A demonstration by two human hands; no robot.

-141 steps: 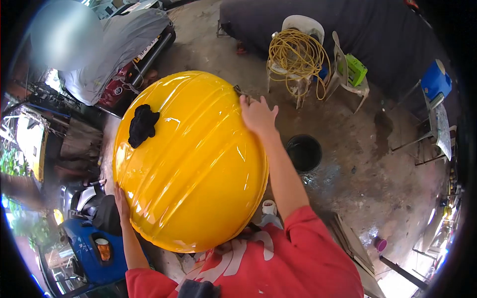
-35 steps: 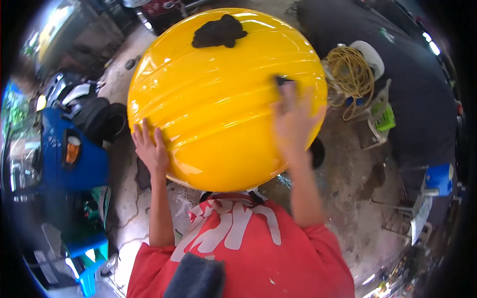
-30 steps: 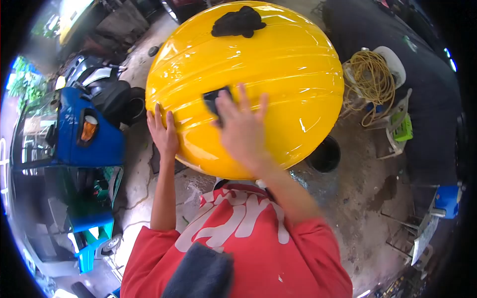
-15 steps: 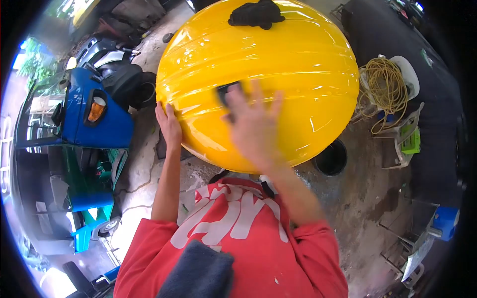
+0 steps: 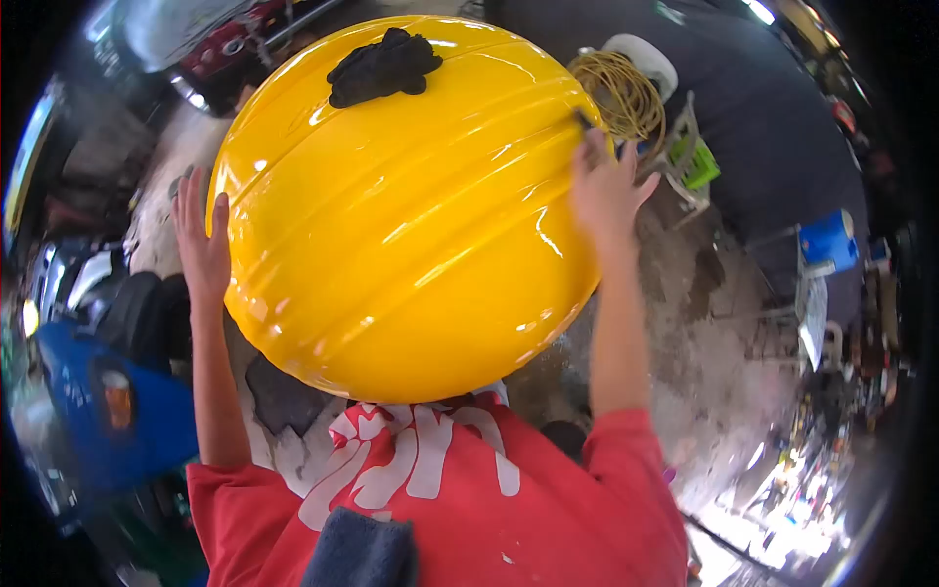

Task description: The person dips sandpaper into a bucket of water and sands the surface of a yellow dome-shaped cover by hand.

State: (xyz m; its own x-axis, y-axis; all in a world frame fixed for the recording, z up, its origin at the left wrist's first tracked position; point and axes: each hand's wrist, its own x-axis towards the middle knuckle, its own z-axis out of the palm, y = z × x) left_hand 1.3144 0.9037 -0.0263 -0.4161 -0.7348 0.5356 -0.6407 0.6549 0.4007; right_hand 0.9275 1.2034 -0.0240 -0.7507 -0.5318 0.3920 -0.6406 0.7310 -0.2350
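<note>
A large glossy yellow panel with raised ridges lies in front of me. My left hand is at its left edge, fingers apart, with nothing in it. At the upper right edge, my right hand, blurred by motion, presses a small dark pad that shows past its fingertips. A crumpled black cloth rests near the far edge of the panel. A dark grey cloth lies over the front of my red shirt.
Beyond the panel's right side, a coiled yellow hose sits on a white chair, with a green item on another chair. A blue container stands farther right. A blue vehicle is at the left; a red vehicle is at upper left.
My right hand has moved with the pad from the panel's middle to its upper right edge. My left hand has shifted farther up the left edge. The camera view has turned.
</note>
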